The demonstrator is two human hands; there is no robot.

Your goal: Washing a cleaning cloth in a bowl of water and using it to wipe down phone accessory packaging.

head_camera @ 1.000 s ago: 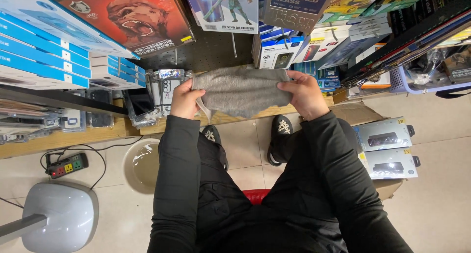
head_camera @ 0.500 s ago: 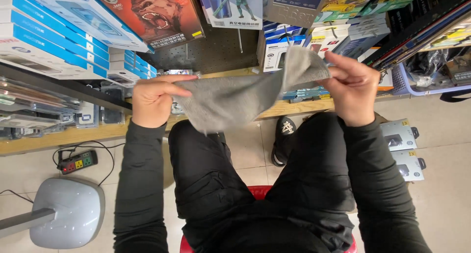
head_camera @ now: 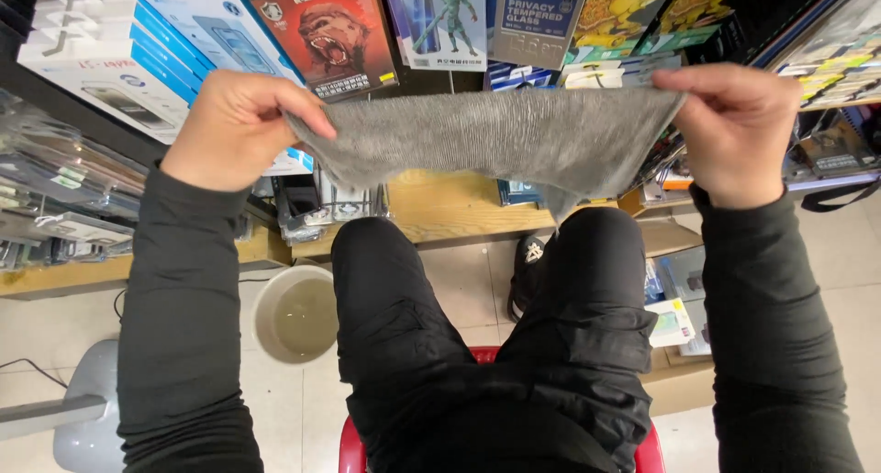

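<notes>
Between your two raised hands, a grey knitted cloth [head_camera: 514,143] is stretched out flat, above your knees. Your left hand [head_camera: 234,129] is closed on the left end of the cloth: the thumb lies over the top edge and the curled fingers press from behind, so the fabric is pinched tight and nothing of the grip stands open. Your right hand [head_camera: 739,129] is closed on the right end in the same way, with the fingertips pinching the upper corner. The cloth runs almost level from one hand to the other, and its lower edge sags a little, with one small point hanging down near the right side. It touches only your hands.

Under the cloth you see your legs in black trousers [head_camera: 514,345], and you sit on a red stool [head_camera: 353,450], of which only the edges show. Your black shoe [head_camera: 529,257] rests on the floor between the knees. Just beside your left leg a pale round bucket [head_camera: 294,312] stands on the floor tiles. Behind the cloth there is a wooden shelf [head_camera: 440,207], and over it many boxed phone accessories, among them a box with a roaring ape picture [head_camera: 335,37] and blue and white boxes [head_camera: 165,42]. At the lower left a grey base of a stand [head_camera: 78,418] is partly in view.
</notes>
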